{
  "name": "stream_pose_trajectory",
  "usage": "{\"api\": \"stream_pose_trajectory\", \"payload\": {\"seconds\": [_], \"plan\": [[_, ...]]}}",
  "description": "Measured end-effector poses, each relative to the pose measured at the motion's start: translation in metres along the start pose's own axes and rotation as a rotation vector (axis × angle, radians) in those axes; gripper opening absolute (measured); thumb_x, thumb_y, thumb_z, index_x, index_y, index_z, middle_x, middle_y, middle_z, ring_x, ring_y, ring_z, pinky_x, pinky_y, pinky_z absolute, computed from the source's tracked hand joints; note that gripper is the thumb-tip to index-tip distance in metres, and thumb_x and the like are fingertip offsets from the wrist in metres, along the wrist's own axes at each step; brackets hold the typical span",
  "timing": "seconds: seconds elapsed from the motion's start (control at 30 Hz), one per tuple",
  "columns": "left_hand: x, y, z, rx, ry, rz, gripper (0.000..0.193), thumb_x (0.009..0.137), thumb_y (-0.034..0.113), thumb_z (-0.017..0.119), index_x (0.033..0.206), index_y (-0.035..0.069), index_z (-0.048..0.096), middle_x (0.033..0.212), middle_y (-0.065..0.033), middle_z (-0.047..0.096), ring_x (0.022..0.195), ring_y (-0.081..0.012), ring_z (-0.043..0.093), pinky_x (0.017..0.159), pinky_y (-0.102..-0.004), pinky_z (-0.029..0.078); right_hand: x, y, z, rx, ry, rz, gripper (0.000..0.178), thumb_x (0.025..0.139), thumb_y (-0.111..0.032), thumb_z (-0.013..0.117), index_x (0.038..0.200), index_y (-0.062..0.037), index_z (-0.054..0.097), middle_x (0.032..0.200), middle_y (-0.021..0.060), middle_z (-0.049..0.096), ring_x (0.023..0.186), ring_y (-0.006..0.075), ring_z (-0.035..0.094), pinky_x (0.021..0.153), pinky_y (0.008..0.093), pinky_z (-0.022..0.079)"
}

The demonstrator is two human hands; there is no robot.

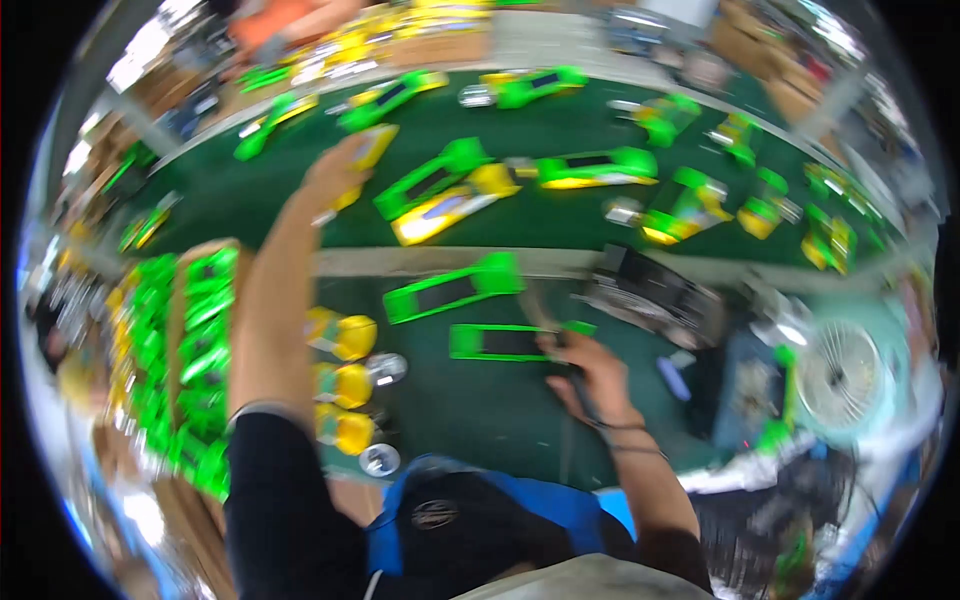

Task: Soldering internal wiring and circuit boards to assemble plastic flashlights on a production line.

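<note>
My left hand is stretched out over the far green belt, its fingers closed round a yellow piece smeared by motion. My right hand is curled at the right end of a green frame with a dark panel on the worktop. A slim dark thing runs along that palm; its kind is unclear. Just beyond lies a second green frame with a dark panel. Several yellow parts with clear round ends stand in a column at the left of the worktop.
Green and yellow units are spread along the belt. Boxes of green parts stand at left. On the right are a dark boxy device, a purple-blue object and a pale fan. Another person's arm shows across the belt.
</note>
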State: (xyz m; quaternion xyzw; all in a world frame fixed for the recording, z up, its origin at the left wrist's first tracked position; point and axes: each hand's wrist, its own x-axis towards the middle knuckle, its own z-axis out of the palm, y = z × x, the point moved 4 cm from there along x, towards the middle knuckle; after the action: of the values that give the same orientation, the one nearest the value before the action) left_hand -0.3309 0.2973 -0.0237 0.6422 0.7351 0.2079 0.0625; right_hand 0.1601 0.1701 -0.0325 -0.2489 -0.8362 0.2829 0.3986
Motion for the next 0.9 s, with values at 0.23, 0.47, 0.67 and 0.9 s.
{"api": "stream_pose_trajectory", "payload": {"seconds": [0.23,0.47,0.67,0.9], "plan": [[-0.135,0.148,-0.090,-0.070,-0.235,0.117,0.041,0.079,0.000,0.056,0.118,0.014,0.057,0.100,-0.0141,0.050,0.091,-0.0249,0.054,0.077,-0.0336,0.045,0.010,-0.018,0.010,0.119,0.034,-0.010,0.036,0.079,-0.009,0.072,0.108,-0.0109,0.050,0.100,0.0097,0.061,0.082,0.0345,0.064,0.067,0.0390,0.052],[-0.326,0.241,-0.026,-1.084,-0.609,-0.378,0.074,0.086,0.017,0.067,0.149,0.013,0.028,0.109,-0.0044,0.051,0.092,-0.0098,0.053,0.079,-0.0213,0.045,0.007,-0.029,-0.012,0.024,0.104,-0.088,0.033,0.080,-0.012,0.073,0.108,-0.0089,0.055,0.098,0.0093,0.065,0.085,0.0245,0.066,0.076,0.0329,0.053],[-0.338,0.284,0.021,-1.432,-0.488,-0.663,0.071,0.093,0.015,0.061,0.151,0.014,0.020,0.109,-0.0134,0.060,0.094,-0.0194,0.062,0.084,-0.0301,0.051,0.000,-0.082,-0.096,-0.335,0.232,-0.192,0.038,0.068,-0.004,0.080,0.100,-0.0047,0.061,0.091,0.0130,0.063,0.082,0.0307,0.062,0.074,0.0366,0.051],[-0.306,0.289,0.017,-0.524,-0.004,0.182,0.025,0.084,0.004,0.065,0.109,0.005,0.067,0.088,-0.0123,0.061,0.070,-0.0280,0.060,0.062,-0.0325,0.049,-0.104,-0.068,-0.116,0.358,0.346,0.089,0.033,0.086,-0.030,0.069,0.094,-0.0046,0.051,0.086,0.0114,0.059,0.078,0.0246,0.056,0.072,0.0335,0.046]]}}
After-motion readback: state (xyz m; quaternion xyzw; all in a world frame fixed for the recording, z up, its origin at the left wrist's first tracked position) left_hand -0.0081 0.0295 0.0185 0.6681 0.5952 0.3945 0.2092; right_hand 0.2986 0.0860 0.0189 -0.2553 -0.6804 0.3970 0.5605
